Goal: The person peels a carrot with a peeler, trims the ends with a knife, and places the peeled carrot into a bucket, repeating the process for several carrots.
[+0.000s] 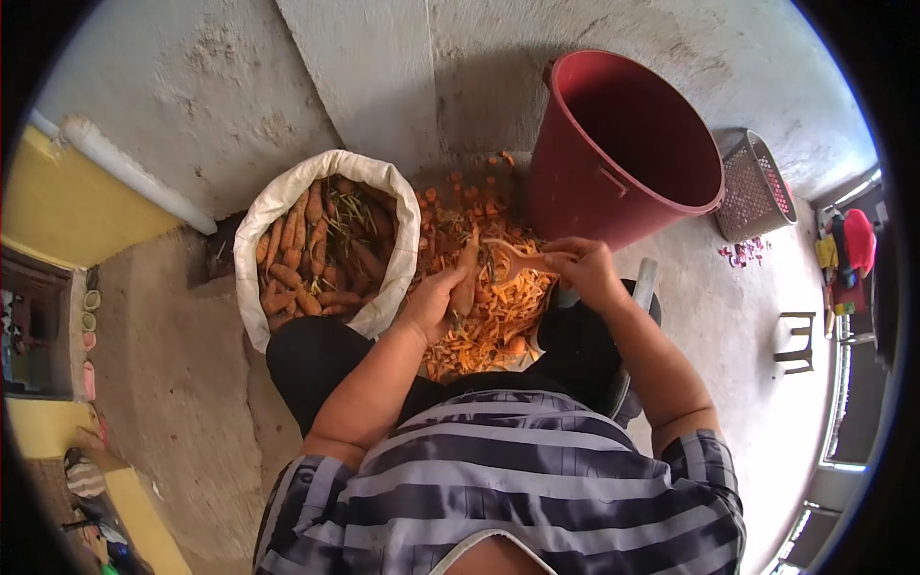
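Note:
My left hand [433, 303] is closed round a carrot [465, 287], which points up and away from me. In my right hand [586, 274] is the handle of an orange peeler [518, 260], its head close beside the carrot's upper part. Below both hands spreads a heap of orange carrot peelings [494, 326], with small cut carrot ends scattered toward the wall. To the left of my left hand stands a white sack [251, 249] with its rim rolled down, full of unpeeled carrots [311, 230] and some green stalks.
A large red bucket [623, 192] stands against the wall [479, 86], beyond my right hand. Farther right is a grey perforated basket [743, 196], with small reddish scraps on the floor by it. A small dark stool [797, 342] sits on the right.

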`<act>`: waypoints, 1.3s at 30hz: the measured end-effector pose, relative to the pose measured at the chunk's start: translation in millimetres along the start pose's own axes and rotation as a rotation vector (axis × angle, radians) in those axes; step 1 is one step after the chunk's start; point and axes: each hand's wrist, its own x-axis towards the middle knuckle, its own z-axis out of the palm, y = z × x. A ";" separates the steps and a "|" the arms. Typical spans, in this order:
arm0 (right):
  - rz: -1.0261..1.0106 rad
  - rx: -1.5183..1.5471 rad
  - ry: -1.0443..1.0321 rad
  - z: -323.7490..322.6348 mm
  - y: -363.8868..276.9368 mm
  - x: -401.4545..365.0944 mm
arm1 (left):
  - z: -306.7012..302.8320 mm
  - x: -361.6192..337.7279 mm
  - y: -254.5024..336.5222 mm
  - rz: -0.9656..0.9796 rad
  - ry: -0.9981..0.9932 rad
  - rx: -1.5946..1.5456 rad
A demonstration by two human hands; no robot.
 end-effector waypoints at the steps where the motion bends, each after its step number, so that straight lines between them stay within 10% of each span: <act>1: 0.000 0.071 0.004 -2.4 -6.1 -2.5 | 3.3 -1.9 3.4 0.007 -0.037 -0.004; 6: -0.266 0.279 0.101 21.8 -10.2 0.0 | 1.4 3.7 3.0 -0.015 0.040 0.082; 16: -0.096 1.088 0.160 26.0 -4.8 12.8 | -1.3 6.6 -5.1 -0.222 0.041 -0.234; 21: -0.198 0.943 -0.263 37.7 -29.6 4.4 | 0.0 13.9 -11.9 -0.200 -0.058 -0.392; 35: -0.074 0.695 -0.425 30.9 -7.7 43.5 | 14.4 -4.5 -2.4 -0.197 -0.186 -0.385; 39: -0.049 0.370 0.231 -22.8 47.8 102.5 | 0.1 -2.3 -3.5 -0.265 -0.249 -0.360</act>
